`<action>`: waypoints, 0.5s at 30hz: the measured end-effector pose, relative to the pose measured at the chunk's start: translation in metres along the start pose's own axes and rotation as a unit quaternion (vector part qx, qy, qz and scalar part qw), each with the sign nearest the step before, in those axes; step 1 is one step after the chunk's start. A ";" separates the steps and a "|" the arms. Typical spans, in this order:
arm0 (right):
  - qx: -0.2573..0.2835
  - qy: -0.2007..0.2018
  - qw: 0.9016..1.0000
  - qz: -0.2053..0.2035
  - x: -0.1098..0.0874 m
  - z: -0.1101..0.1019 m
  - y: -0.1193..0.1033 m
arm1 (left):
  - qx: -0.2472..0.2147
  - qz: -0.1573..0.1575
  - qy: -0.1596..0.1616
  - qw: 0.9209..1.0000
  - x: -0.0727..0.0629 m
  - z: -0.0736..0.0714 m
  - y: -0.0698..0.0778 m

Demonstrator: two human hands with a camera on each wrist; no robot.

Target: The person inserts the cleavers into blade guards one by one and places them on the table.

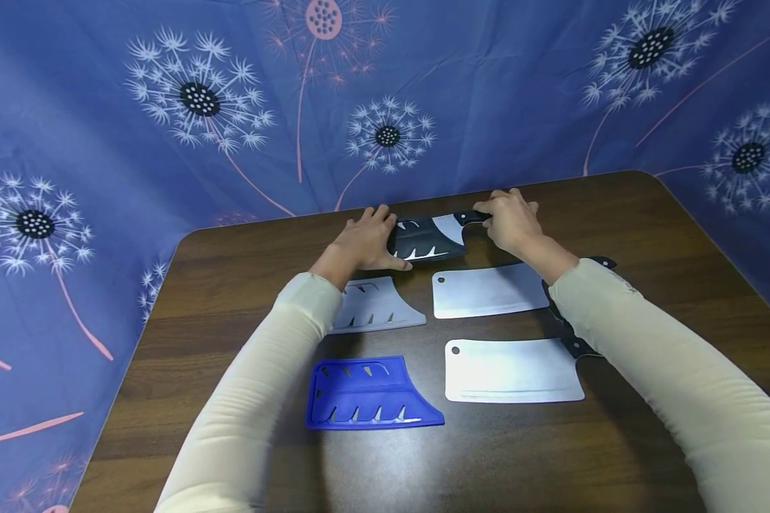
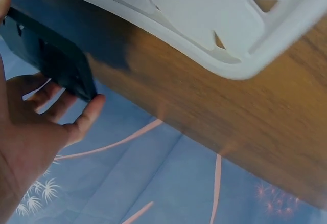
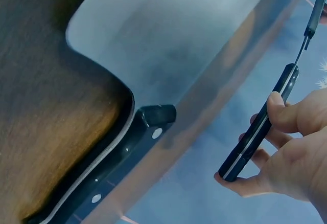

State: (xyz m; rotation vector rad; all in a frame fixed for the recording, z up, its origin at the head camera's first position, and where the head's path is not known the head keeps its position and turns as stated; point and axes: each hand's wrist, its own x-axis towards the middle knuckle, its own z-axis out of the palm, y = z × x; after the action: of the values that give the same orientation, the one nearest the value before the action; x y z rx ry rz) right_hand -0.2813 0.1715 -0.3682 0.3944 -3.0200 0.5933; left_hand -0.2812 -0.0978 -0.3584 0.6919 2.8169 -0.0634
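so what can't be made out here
Head view: most of the knife blade, inside the black cover.
Head view: end of the nearest cleaver's handle, behind the right sleeve.
Left wrist view: one end of the white cover, past the top edge.
Right wrist view: the far end of the large blade, past the top edge.

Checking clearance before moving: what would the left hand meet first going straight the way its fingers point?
Probably the blue dandelion-print cloth beyond the brown wooden table; depth past the left hand is unclear.

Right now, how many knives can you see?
3. The far knife is in the right hand, partly inside the black cover; the middle knife and near knife lie on the table.
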 end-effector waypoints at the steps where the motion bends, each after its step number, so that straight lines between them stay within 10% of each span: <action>1: 0.000 -0.005 1.000 0.003 0.001 0.001 0.001 | -0.010 -0.003 -0.010 1.000 0.001 0.000 0.001; 15: -0.009 -0.070 0.997 0.040 0.014 0.020 0.005 | -0.054 -0.034 -0.082 0.995 0.012 0.011 0.001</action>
State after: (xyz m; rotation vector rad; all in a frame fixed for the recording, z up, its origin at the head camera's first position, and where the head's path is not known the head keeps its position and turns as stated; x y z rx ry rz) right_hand -0.2960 0.1654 -0.3871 0.3292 -3.1851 0.5664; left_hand -0.2890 -0.0925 -0.3717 0.5397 2.6630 0.0184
